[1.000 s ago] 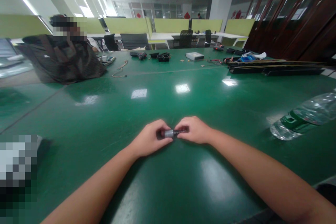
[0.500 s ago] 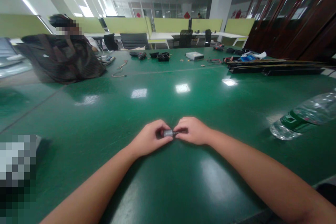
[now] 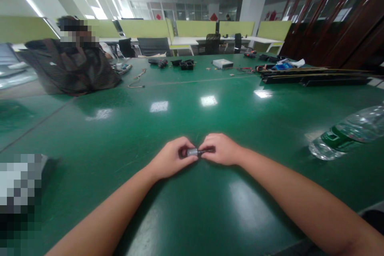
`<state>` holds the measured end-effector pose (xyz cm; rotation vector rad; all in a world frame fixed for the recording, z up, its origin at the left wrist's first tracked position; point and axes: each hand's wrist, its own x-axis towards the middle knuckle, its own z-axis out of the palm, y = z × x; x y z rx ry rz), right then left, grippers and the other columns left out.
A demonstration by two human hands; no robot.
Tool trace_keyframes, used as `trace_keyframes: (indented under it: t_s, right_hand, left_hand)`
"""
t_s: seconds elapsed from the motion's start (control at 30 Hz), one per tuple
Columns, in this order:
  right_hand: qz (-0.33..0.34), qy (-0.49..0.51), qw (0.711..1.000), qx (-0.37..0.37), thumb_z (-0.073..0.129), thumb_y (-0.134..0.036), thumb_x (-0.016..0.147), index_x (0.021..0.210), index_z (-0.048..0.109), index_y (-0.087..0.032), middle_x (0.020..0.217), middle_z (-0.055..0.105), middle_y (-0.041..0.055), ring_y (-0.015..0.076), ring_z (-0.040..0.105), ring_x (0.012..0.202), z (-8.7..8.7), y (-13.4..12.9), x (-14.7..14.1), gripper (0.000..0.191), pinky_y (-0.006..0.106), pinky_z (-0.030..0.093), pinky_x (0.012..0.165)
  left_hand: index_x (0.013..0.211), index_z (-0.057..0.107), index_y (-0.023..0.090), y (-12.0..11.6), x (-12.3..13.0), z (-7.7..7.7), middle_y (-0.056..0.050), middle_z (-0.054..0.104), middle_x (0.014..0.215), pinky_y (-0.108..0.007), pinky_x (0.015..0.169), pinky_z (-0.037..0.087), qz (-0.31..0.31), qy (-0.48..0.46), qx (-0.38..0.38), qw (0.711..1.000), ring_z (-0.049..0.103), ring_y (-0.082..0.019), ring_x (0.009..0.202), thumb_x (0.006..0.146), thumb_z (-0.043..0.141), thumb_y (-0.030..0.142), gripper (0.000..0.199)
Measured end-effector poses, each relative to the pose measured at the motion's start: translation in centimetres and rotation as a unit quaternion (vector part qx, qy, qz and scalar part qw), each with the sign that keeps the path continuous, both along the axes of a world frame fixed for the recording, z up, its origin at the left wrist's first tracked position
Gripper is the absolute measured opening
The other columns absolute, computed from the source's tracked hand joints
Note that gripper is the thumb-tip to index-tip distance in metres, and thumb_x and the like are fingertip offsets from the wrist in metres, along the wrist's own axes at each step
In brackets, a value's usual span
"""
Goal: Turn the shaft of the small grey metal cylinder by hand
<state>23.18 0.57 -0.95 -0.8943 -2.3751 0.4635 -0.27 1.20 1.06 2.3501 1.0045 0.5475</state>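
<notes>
Low over the green table (image 3: 192, 204), my two hands meet around one small part. It is a short grey cylinder (image 3: 192, 152) with a dark, thin section on its right side; its exact kind cannot be made out. My left hand (image 3: 173, 157) is closed, with thumb and fingers curled around the grey portion. From the right, my right hand (image 3: 221, 150) pinches the dark thin end, so its fingertips almost touch those of the left. The fingers hide both ends of the part.
A clear water bottle (image 3: 345, 134) with a green label lies at the right. A large dark bag (image 3: 75, 68) stands far left. Along the back are a white box (image 3: 222, 63), black parts (image 3: 186, 65) and long black strips (image 3: 315, 78). A blurred-out object (image 3: 19, 184) sits near left.
</notes>
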Motion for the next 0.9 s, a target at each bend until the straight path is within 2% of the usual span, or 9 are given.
trace_keyframes:
  t_s: [0.9]
  right_hand:
    - [-0.004, -0.011, 1.0, 0.003, 0.069, -0.019, 0.078, 0.088, 0.073, -0.018, 0.079, 0.068, 0.003, 0.0156, 0.059, 0.076, 0.58, -0.04, 1.0, 0.011, 0.027, 0.044, 0.073]
  left_hand:
    - [0.093, 0.063, 0.019, -0.03, -0.02, 0.01, 0.0, 0.06, 0.077, -0.025, 0.062, 0.043, 0.005, 0.008, 0.006, 1.0, 0.056, -0.015, 0.067, 0.085, 0.065, 0.041, 0.024]
